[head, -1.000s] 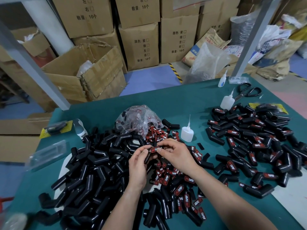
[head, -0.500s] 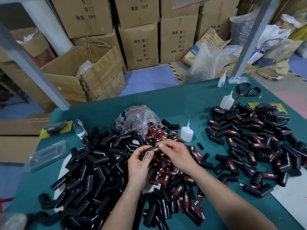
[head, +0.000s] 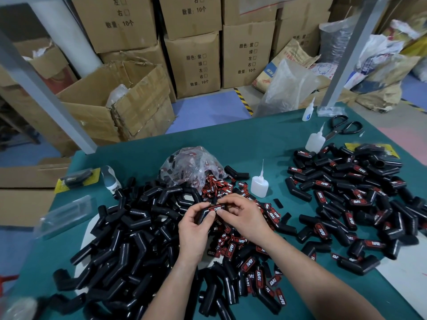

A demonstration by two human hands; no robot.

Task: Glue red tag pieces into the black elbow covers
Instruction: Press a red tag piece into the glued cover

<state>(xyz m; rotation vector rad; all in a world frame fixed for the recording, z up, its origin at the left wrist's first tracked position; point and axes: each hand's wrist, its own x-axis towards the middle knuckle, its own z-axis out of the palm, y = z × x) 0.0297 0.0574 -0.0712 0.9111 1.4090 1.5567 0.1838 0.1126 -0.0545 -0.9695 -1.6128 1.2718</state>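
My left hand (head: 193, 229) grips a black elbow cover (head: 201, 215) above the middle of the table. A red tag (head: 216, 208) lies on that cover, and my right hand (head: 245, 217) pinches it against the cover with thumb and fingers. Loose red tags (head: 221, 191) spill from a clear bag (head: 190, 168) just behind my hands. A heap of bare black covers (head: 129, 232) fills the left side. Covers with red tags in them (head: 355, 199) are piled on the right. A white glue bottle (head: 259, 184) stands upright right of the tags.
The green table (head: 254, 144) also carries two more glue bottles (head: 315, 140), black scissors (head: 342, 128), a clear plastic box (head: 67, 214) and a yellow-carded pack (head: 75, 179). More tagged covers (head: 249, 280) lie between my forearms. Cardboard boxes (head: 191, 63) stand beyond the far edge.
Both hands stayed over the same spot. The cover and tag turned a little in my fingers, and the tag's printed face now shows more fully on top.
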